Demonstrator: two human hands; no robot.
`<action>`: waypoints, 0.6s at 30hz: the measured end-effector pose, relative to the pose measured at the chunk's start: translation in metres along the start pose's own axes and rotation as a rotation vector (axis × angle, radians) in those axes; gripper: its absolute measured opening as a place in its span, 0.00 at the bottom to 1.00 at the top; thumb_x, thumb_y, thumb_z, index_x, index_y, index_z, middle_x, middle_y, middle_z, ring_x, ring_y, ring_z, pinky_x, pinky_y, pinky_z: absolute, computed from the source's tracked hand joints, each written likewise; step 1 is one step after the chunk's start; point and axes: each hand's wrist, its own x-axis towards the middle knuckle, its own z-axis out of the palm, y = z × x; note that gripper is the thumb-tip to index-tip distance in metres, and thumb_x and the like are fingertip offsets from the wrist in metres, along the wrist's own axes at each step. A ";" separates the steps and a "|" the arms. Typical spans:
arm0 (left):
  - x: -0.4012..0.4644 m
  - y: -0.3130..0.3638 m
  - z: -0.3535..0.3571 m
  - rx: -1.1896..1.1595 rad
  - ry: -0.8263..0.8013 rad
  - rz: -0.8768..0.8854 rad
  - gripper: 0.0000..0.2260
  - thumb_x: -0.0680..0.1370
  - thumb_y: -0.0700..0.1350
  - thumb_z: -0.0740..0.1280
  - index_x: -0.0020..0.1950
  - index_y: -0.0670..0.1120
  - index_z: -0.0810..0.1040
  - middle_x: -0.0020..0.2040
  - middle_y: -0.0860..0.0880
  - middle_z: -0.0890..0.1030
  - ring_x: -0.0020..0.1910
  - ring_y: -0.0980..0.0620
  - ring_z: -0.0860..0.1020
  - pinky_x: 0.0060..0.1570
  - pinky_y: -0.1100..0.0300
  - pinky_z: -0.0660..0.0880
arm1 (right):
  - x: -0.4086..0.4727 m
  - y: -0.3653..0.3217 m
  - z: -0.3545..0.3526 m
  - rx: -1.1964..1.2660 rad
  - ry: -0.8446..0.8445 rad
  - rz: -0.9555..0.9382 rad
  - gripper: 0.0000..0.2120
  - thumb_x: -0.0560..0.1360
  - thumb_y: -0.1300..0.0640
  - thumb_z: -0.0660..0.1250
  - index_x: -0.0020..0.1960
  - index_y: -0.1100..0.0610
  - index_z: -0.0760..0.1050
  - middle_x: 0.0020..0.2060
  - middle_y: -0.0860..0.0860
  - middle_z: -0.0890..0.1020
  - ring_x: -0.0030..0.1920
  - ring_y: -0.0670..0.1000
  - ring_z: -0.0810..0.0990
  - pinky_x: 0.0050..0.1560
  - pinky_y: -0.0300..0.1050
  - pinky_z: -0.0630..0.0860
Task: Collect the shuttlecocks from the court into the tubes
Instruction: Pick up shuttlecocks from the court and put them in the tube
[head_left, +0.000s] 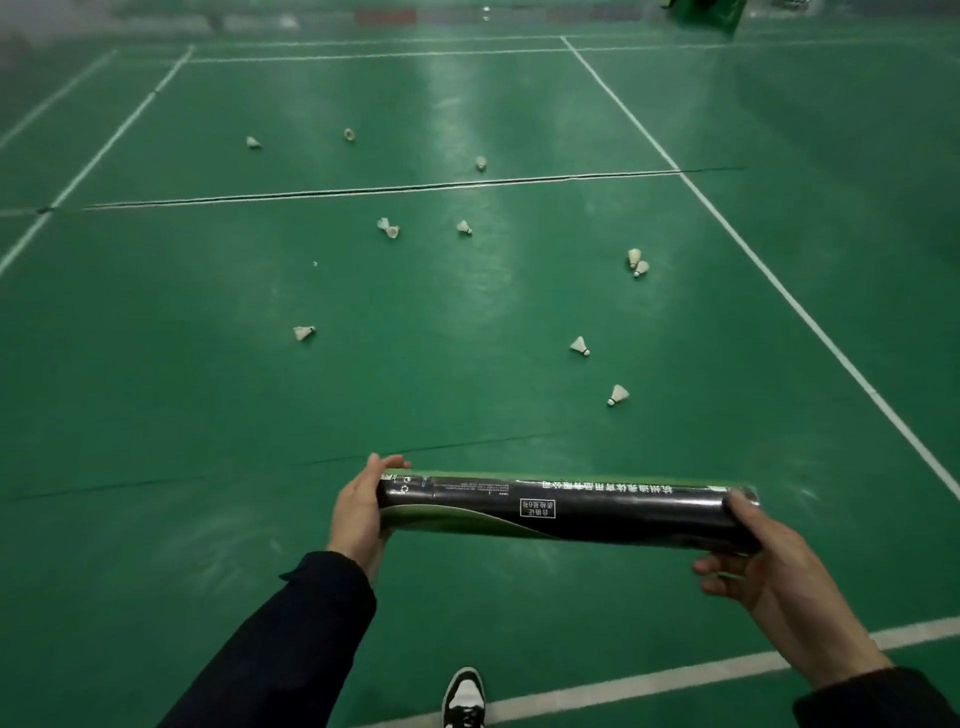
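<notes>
Indoor badminton court, shown by green sport flooring (208, 364) marked with white boundary lines (779, 291), white feather shuttlecocks (579, 345) scattered across it, and dim hall surroundings beyond.

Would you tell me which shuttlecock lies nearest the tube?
The shuttlecock lowest right in view, just beyond the tube; the others lie farther up the court.

A green court floor (208, 364) is seen, marked with white lines (779, 291) and crossed by thin dark seams (363, 189). Pale streaks of light are reflected on its surface. The far edge is blurred, where a green object (706, 13) is glimpsed.
</notes>
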 end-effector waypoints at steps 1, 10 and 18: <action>-0.002 0.003 -0.012 -0.099 0.003 -0.020 0.21 0.88 0.55 0.56 0.58 0.42 0.83 0.54 0.42 0.85 0.47 0.46 0.81 0.53 0.50 0.78 | 0.005 -0.002 0.010 -0.011 0.007 -0.009 0.18 0.75 0.42 0.67 0.50 0.55 0.86 0.42 0.57 0.87 0.30 0.54 0.82 0.30 0.46 0.82; -0.057 0.016 -0.081 -0.818 0.051 -0.030 0.13 0.80 0.42 0.61 0.58 0.40 0.82 0.57 0.39 0.85 0.57 0.42 0.82 0.68 0.44 0.75 | 0.044 0.003 0.089 -0.007 -0.089 0.014 0.13 0.80 0.43 0.67 0.43 0.45 0.86 0.33 0.45 0.80 0.27 0.47 0.75 0.26 0.40 0.75; -0.136 -0.014 -0.124 -0.988 0.279 0.189 0.12 0.74 0.40 0.64 0.50 0.41 0.86 0.49 0.42 0.87 0.47 0.46 0.86 0.54 0.50 0.84 | 0.052 0.018 0.124 -0.092 -0.422 0.219 0.11 0.79 0.42 0.67 0.41 0.42 0.84 0.34 0.45 0.78 0.28 0.46 0.73 0.26 0.39 0.74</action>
